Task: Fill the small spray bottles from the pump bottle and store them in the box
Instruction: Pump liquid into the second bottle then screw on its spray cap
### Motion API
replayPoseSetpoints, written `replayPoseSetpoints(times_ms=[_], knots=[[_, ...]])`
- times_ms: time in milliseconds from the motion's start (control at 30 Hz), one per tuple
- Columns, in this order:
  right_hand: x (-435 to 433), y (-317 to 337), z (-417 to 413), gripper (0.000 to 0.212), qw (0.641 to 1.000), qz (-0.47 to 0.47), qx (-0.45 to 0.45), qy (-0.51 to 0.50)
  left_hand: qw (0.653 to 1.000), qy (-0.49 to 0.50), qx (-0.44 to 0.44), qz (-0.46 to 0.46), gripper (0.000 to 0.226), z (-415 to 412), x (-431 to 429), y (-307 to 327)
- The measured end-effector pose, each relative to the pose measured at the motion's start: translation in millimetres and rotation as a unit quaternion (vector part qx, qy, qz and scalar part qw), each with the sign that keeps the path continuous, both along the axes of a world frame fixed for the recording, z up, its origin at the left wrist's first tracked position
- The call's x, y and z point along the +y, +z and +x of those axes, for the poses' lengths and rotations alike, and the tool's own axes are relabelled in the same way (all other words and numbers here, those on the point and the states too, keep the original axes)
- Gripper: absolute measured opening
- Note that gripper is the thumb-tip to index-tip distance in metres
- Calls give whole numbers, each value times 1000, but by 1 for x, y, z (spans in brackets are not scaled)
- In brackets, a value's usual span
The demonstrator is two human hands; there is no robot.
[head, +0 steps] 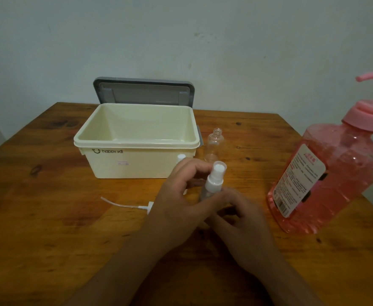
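Note:
Both hands meet at a small clear spray bottle (214, 183) with a white nozzle and clear cap, held upright in front of the box. My right hand (242, 219) grips its body from below. My left hand (181, 195) has its fingers at the nozzle collar. An open, uncapped small clear bottle (214, 144) stands to the right of the cream box (137, 160). A loose white spray head with its tube (126, 205) lies on the table left of my hands. The big pink pump bottle (326, 173) stands at the right.
The box is open and shows nothing inside, its grey lid (143, 91) leaning up behind it. Another white cap (180, 158) peeks out behind my left fingers. The wooden table (37, 217) ends near the wall behind.

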State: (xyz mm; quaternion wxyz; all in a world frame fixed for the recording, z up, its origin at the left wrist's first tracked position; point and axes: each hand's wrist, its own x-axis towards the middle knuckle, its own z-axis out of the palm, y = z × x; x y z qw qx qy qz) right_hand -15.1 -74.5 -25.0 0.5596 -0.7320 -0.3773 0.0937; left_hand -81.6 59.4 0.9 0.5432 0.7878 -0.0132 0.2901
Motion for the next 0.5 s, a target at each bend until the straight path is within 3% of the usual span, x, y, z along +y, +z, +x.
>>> replayPoseSetpoints(times_ms=[100,233,367,500], knots=[[0,-1,0,23,1000,-8,-9,-1,1000,7,-1,-11,33,1,3,-2],[0,1,-1,42,1000,-3,0,1,999,-30,4,-29,39,-4,4,-1],[0,0,0,25,1000,7,-1,-3,999,-36,11,-15,36,-2,2,0],[1,-1,0,24,1000,-2,-13,4,1000,4,-1,-4,30,1,3,-2]])
